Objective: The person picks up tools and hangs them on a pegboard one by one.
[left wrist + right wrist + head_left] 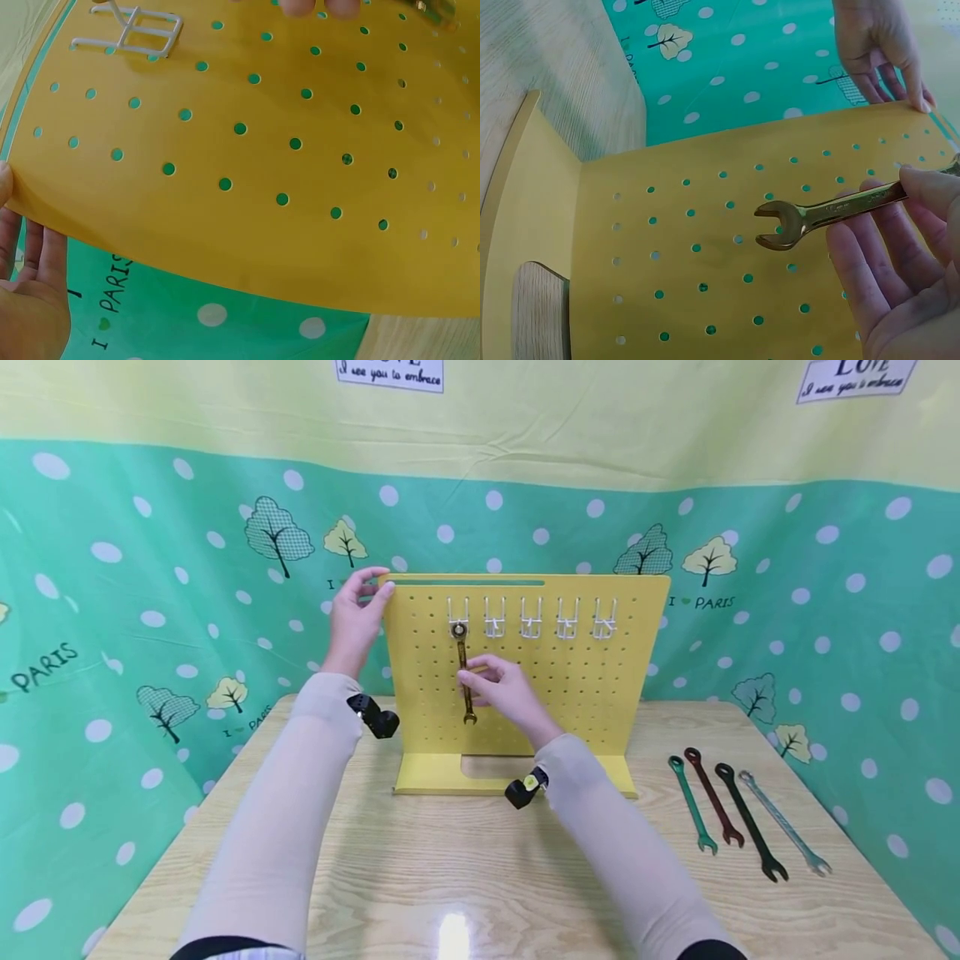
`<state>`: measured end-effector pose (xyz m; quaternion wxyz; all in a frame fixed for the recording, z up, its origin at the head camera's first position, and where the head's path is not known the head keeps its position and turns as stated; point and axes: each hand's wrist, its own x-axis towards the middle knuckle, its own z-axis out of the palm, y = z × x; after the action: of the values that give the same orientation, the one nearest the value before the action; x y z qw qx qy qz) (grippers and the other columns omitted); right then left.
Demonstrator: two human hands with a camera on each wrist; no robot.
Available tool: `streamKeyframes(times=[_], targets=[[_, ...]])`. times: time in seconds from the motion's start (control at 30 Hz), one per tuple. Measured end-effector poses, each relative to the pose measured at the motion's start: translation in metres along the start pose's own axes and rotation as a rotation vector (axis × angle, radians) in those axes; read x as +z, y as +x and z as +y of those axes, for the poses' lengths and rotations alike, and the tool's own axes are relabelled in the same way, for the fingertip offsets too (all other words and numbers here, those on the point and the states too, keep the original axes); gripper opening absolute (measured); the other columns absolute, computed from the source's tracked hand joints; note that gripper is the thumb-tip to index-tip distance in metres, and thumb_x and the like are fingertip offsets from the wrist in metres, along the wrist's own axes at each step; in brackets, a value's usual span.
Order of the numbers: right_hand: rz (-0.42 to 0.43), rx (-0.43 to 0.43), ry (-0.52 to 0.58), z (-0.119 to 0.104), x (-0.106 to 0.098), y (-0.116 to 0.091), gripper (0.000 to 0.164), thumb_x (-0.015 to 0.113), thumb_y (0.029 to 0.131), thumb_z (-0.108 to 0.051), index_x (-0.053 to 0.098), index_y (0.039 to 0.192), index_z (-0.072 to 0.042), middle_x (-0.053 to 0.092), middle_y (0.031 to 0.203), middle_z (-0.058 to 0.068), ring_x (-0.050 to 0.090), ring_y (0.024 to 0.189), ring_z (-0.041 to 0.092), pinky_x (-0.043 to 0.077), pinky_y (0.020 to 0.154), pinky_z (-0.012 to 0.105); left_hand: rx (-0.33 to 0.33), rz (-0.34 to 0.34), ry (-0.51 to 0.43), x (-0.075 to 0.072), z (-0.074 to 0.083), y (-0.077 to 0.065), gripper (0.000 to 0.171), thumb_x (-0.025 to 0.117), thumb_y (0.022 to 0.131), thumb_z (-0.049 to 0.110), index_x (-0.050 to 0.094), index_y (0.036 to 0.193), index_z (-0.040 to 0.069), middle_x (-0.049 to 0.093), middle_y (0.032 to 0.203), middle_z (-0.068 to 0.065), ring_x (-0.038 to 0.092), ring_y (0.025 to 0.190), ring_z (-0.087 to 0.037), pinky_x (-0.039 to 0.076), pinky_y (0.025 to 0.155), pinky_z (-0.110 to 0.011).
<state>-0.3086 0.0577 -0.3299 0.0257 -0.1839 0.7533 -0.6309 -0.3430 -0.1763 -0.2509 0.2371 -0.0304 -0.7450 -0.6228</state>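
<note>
My right hand (504, 690) pinches a gold-coloured combination wrench (855, 204) by its shank, thumb on one side and fingers on the other. The wrench stands nearly upright before the yellow pegboard (525, 710). Its ring end overlaps the leftmost white wire hook (458, 610) in the head view, and the forked end points down. With thumb in front and fingers behind, my left hand (357, 620) grips the board's upper left corner. In the left wrist view, a white hook (142, 31) shows near that corner.
Several more white hooks (531, 618) run in a row to the right. On the wooden table (405, 877), right of the board, lie a green wrench (693, 803), a dark red wrench (714, 797), a black wrench (751, 822) and a silver wrench (784, 822). A patterned curtain (187, 635) hangs behind.
</note>
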Motion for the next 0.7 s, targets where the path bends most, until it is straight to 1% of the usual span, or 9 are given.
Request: streamKeyframes(times=[0.13, 0.33, 0.57, 0.7], targets=[[0.005, 0.014, 0.014, 0.0015, 0.0031, 0.0049, 0.029, 0.068, 0.098, -0.03, 0.067, 0.118, -0.009, 0.069, 0.11, 0.007, 0.066, 0.101, 0.024, 0.057, 0.087, 0.039, 0.004, -0.002, -0.004, -0.0003, -0.0008, 0.0011, 0.031, 0.063, 0.099, 0.035, 0.064, 0.129, 0.026, 0.056, 0.119, -0.003, 0.058, 0.103, -0.019, 0.051, 0.087, -0.034], [0.02, 0.026, 0.023, 0.0028, 0.006, 0.0093, 0.031, 0.067, 0.098, -0.03, 0.066, 0.119, -0.006, 0.07, 0.111, 0.006, 0.065, 0.104, 0.027, 0.055, 0.091, 0.04, 0.003, 0.0, -0.003, -0.0002, -0.0011, 0.001, 0.031, 0.063, 0.099, 0.035, 0.063, 0.129, 0.026, 0.056, 0.118, -0.003, 0.058, 0.101, -0.019, 0.051, 0.085, -0.034], [0.017, 0.049, 0.002, 0.0047, 0.0065, 0.011, 0.034, 0.067, 0.098, -0.032, 0.065, 0.122, -0.008, 0.069, 0.112, 0.006, 0.065, 0.103, 0.025, 0.054, 0.093, 0.041, 0.005, 0.003, 0.005, 0.0006, -0.0011, 0.0009, 0.031, 0.063, 0.099, 0.035, 0.064, 0.129, 0.026, 0.056, 0.118, -0.003, 0.058, 0.101, -0.018, 0.051, 0.085, -0.033], [0.005, 0.054, 0.003, 0.0048, 0.0057, 0.0091, 0.037, 0.066, 0.099, -0.034, 0.063, 0.125, -0.008, 0.069, 0.115, 0.006, 0.064, 0.106, 0.028, 0.052, 0.095, 0.043, 0.003, 0.008, 0.007, 0.0006, -0.0011, 0.0009, 0.031, 0.063, 0.099, 0.035, 0.064, 0.129, 0.025, 0.056, 0.118, -0.003, 0.058, 0.101, -0.018, 0.05, 0.085, -0.033]])
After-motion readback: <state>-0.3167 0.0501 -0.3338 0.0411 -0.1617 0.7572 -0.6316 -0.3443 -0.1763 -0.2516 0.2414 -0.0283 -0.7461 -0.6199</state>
